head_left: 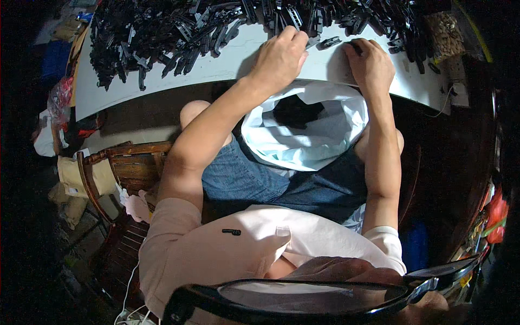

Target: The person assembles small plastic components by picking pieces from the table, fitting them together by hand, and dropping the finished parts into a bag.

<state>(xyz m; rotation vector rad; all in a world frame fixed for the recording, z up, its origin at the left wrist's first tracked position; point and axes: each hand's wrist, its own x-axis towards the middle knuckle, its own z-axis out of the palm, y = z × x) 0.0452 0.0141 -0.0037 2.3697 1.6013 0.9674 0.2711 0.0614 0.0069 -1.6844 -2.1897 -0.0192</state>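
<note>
Both of my hands work over the near edge of a white table point(122, 98), in front of a wide heap of black plastic parts point(179, 40). My left hand point(279, 58) is closed, its fingertips curled down at the heap's edge; a small dark grey plastic part point(312, 42) shows at them. To its right lies a loose black plastic part point(329, 43), between the two hands. My right hand point(374, 66) has its thumb and fingers drawn together near the tabletop, with something dark between them that I cannot make out.
An open white plastic bag point(338, 149) sits between my knees below the table edge, its inside dark. At left stands a wooden chair point(132, 168) with a cloth on it. A clear bag of small tan pieces point(445, 35) rests at the table's right end.
</note>
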